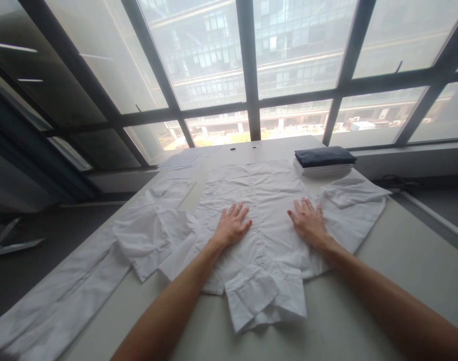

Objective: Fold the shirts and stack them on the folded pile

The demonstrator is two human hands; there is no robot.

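A white shirt (pixel 276 190) lies spread on the table, its collar end toward me and a row of gathers or buttons running down its middle. My left hand (pixel 232 224) rests flat on the shirt's left half, fingers spread. On the right half, near the sleeve seam, my right hand (pixel 307 219) also lies flat with fingers apart. One sleeve (pixel 352 205) reaches out to the right. The sleeve on the left (pixel 176 230) is bunched and wrinkled. Neither hand grips any cloth.
A folded dark blue garment (pixel 322 156) tops a stack of folded white cloth (pixel 322 170) at the back right. More white cloth (pixel 74 291) runs along the left side of the white table (pixel 409 260). Large windows (pixel 209 50) stand behind the table's far edge.
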